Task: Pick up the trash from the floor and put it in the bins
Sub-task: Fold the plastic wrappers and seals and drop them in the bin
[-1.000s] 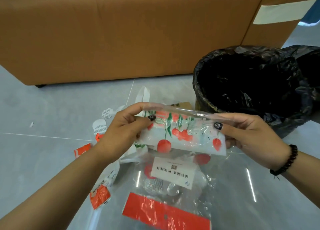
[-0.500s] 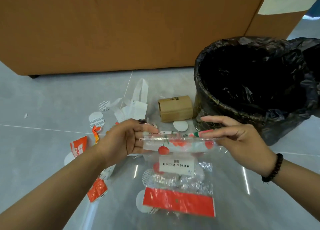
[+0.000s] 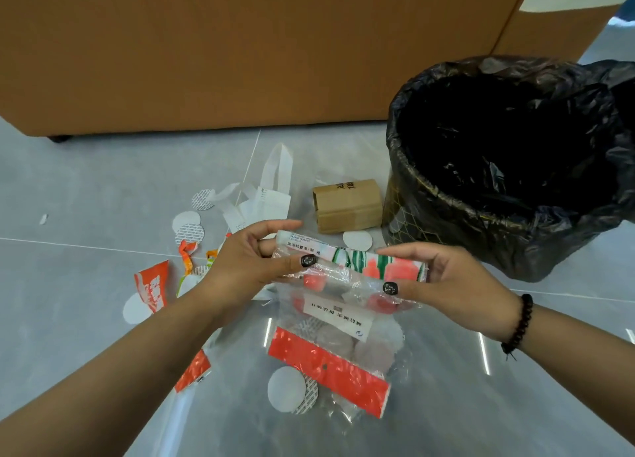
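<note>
2 hands (image 3: 254, 264) (image 3: 457, 284) pinch 1 clear plastic bag (image 3: 343, 284) beside 1 bin (image 3: 498, 168) and 1 cardboard box (image 3: 348, 205).

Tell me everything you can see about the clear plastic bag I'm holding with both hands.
The clear plastic bag is thin, crinkled film printed with red fruit and green stems, with a white label of dark text and a red band along its lower end. Its top edge is folded or rolled over. It hangs in front of the person, above the grey floor, left of the black-lined bin. The left hand and right hand each pinch the folded top; white discs show through it.
</note>
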A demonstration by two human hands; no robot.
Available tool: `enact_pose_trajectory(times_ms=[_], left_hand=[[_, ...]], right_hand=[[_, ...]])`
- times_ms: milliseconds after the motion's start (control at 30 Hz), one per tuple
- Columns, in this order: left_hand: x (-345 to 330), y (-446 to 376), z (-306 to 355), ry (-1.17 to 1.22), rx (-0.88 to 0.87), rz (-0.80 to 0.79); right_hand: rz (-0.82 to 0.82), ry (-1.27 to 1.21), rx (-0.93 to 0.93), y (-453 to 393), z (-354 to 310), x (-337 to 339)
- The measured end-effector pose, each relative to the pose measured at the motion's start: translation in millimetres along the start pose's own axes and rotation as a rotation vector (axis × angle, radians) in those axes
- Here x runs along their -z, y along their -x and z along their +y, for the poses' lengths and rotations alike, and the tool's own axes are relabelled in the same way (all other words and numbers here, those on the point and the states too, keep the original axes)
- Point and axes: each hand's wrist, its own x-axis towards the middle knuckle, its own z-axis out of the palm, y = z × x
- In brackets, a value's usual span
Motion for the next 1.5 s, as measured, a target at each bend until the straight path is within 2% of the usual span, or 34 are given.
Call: enact_pose_trajectory(times_ms=[133, 233, 367, 467, 600, 800, 933, 1033, 1133, 1267, 1500], left_hand=[[0, 0, -1, 0.024, 0.065, -0.061], [-1, 0, -1, -0.083, 0.096, -0.144], [-4, 0, -2, -0.148, 0.031, -0.115], [-5, -1, -4, -0.083, 0.012, -0.082], [-7, 0, -5, 0.058, 0.036, -0.054], [-6, -1, -5, 0.205, 0.144, -0.083], [-5, -5, -4, 0.212, 0.26, -0.154], [-4, -7, -4, 0.197, 0.355, -0.186], [-3, -8, -4, 0.183, 0.302, -0.182], [-4, -7, -3, 0.133, 0.28, -0.136], [-4, -9, -12, -0.04, 0.071, 0.012]], right_hand=[[0.086, 0.005, 0.045, -3, -5, 5], [0.139, -0.029, 0.035, -5, -3, 9], [0.163, -0.098, -0.003, -3, -4, 8], [0.178, -0.128, 0.014, -2, -6, 9], [0.142, -0.158, 0.042, 0, -8, 7], [-0.038, -0.257, 0.083, 3, -4, 18], [-0.031, -0.331, 0.135, 1, 2, 21], [-0.012, -0.259, 0.195, 2, 5, 21], [-0.002, -0.158, 0.177, 5, 3, 19], [-0.031, -0.187, 0.104, 8, 4, 18], [0.106, -0.184, 0.061, 4, 6, 6]])
